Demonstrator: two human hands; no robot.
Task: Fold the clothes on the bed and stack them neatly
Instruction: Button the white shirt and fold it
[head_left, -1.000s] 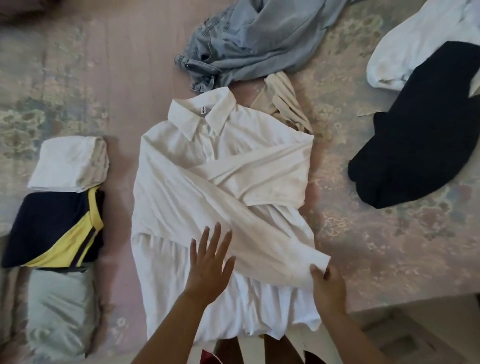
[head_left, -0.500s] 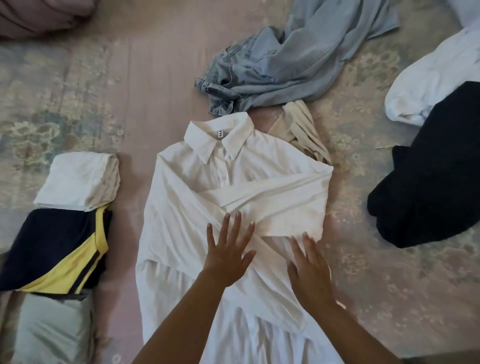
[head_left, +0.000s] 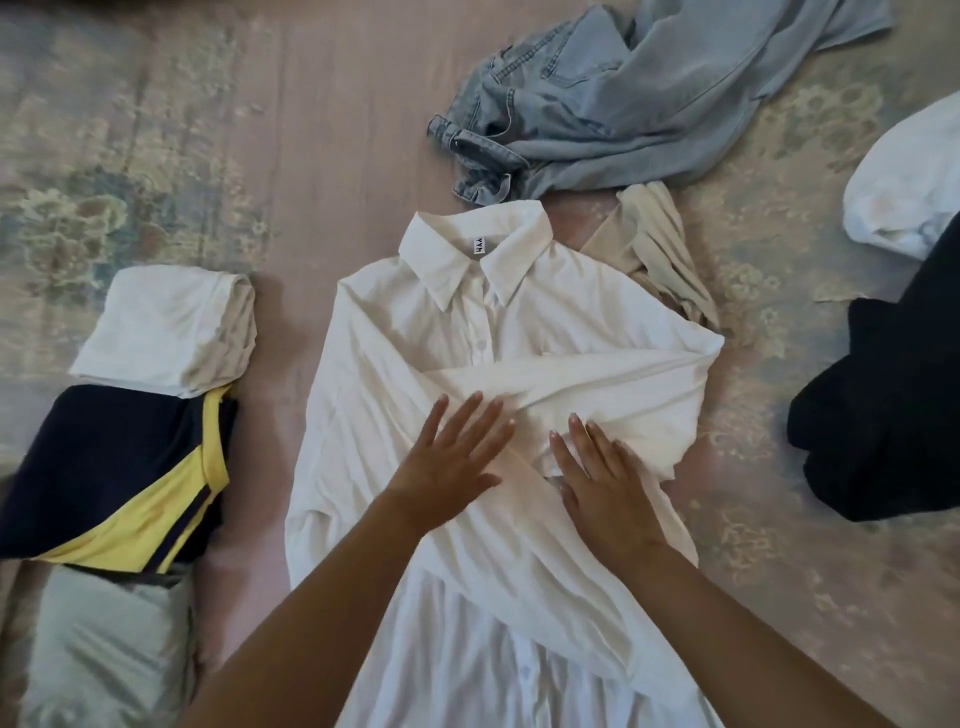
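Mid-bed, toward the near edge: white collared shirt (head_left: 483, 332), laid flat, collar pointing to the far edge, both sleeves crossed over the chest. Left hand (head_left: 449, 462): grip fully open, fingers straight and spread, palm pressing the crossed sleeves. Right hand (head_left: 605, 483): grip open, fingers straight, flat on the sleeve fold just beside the left. Neither holds anything.

Left edge of bed (head_left: 311, 130): folded stack, white piece (head_left: 166, 327) on top, navy-and-yellow garment (head_left: 114, 478) beneath, pale grey piece (head_left: 104, 649) nearest.

Far edge: crumpled light-blue jeans (head_left: 623, 104), touching the collar. Beige garment (head_left: 654, 249) partly under the shirt's shoulder.

Right edge: black garment (head_left: 893, 405), white garment (head_left: 904, 187) beyond it, both unfolded.
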